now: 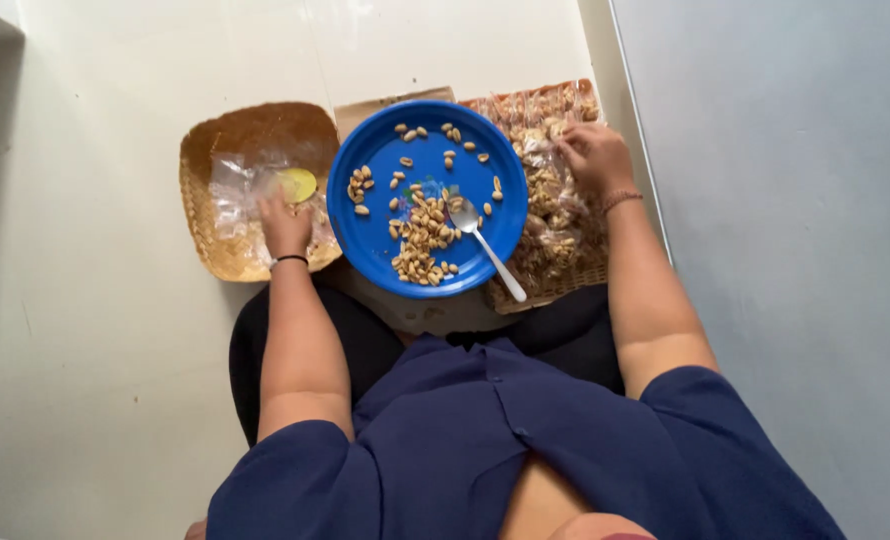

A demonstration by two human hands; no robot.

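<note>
Left of the blue plate (375, 240) of peanuts (423, 235), the left hand (285, 225) is pressing clear bags (235, 190) in a woven tray (215, 250); right of it, the right hand (595, 155) is gripping packed peanut bags (555, 215).

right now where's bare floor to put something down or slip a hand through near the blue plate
Bare pale floor lies left of the woven tray of clear bags, and more beyond both trays. The grey floor right of the woven tray of packed peanut bags is free too. The middle is crowded: the round blue plastic plate overlaps both trays, with the left hand and right hand on the bags.
</note>
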